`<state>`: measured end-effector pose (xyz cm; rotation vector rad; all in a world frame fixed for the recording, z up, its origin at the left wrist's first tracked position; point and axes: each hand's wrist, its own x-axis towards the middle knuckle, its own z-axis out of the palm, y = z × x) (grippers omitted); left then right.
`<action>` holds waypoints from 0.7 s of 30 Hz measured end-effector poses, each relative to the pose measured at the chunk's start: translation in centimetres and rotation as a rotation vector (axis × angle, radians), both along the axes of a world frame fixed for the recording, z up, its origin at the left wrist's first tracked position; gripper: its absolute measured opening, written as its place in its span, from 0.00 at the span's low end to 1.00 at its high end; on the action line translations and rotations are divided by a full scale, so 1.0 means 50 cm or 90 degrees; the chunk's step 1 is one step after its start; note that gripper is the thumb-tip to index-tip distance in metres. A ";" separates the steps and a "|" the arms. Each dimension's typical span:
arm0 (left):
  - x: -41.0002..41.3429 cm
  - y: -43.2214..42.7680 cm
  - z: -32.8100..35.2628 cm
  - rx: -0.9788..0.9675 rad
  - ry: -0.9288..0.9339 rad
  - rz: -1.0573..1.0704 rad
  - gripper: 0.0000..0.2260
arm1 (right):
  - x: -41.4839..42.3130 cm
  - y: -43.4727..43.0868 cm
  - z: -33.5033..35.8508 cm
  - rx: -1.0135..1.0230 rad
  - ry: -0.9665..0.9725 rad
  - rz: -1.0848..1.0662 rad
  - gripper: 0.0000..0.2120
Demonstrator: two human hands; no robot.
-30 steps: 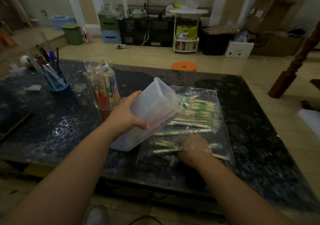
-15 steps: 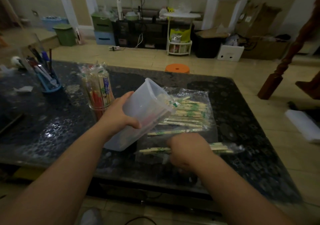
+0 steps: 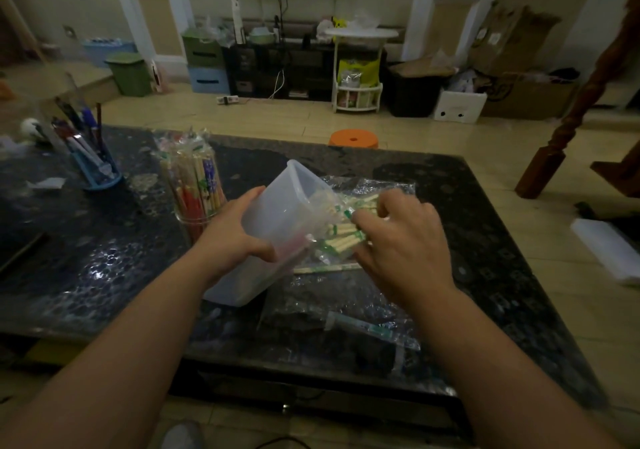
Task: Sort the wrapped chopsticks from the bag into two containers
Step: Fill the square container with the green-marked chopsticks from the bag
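You have two containers here: one pale tub (image 3: 277, 213) gripped by your left hand (image 3: 235, 237), and one clear jar (image 3: 194, 221) just beyond those fingers, packed too full to count. One plastic bag (image 3: 346, 310) lies below your right hand (image 3: 401, 241). The wrapped chopsticks (image 3: 343, 232) at your right fingertips are too blurred to count. One single pair (image 3: 360, 327) lies nearer you than those fingers.

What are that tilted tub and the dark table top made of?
The tub looks like frosted, translucent plastic: red shows dimly through its wall. The table top seems polished dark stone, speckled and glossy with glare; possibly imitation.
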<state>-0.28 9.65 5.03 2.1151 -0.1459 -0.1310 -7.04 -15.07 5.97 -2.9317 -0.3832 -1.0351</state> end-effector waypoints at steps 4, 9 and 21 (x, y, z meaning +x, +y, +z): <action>0.001 0.004 -0.002 0.016 0.006 -0.005 0.50 | 0.012 -0.008 0.006 0.386 0.003 0.008 0.09; -0.001 0.000 0.004 0.022 0.011 -0.022 0.50 | 0.021 -0.006 0.024 0.707 -0.060 0.071 0.06; -0.002 0.000 0.002 0.044 0.022 -0.053 0.53 | 0.027 0.004 0.023 1.080 0.283 0.012 0.09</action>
